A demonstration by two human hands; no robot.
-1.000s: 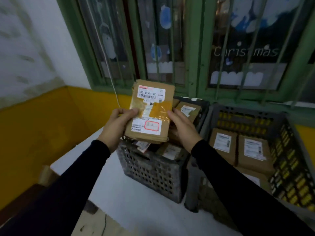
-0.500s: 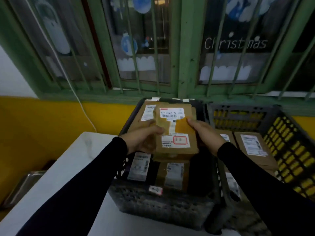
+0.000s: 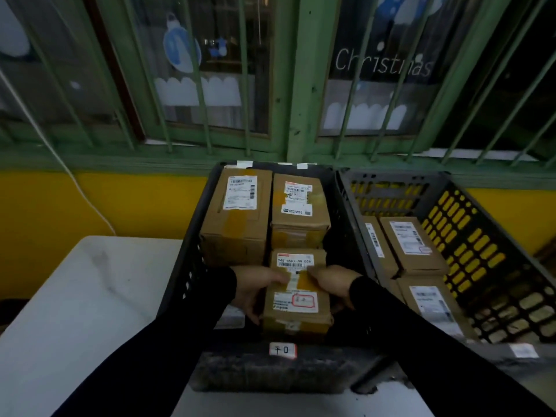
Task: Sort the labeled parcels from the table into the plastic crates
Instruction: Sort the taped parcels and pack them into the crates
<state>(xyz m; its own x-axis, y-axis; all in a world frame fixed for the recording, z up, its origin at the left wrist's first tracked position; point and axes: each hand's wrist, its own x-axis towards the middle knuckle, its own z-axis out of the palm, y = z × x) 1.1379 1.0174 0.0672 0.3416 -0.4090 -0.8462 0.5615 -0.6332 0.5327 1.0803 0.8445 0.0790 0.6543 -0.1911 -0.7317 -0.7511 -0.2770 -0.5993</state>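
Both hands, left [image 3: 255,288] and right [image 3: 334,285], gripped the parcel [image 3: 296,291] by its sides, down inside the black crate [image 3: 186,266] near its front wall, right behind two other boxes [image 3: 240,218].

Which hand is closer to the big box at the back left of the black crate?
Left. The left hand grips the held parcel just in front of the big box; the right hand grips the parcel's far side, inside the black crate.
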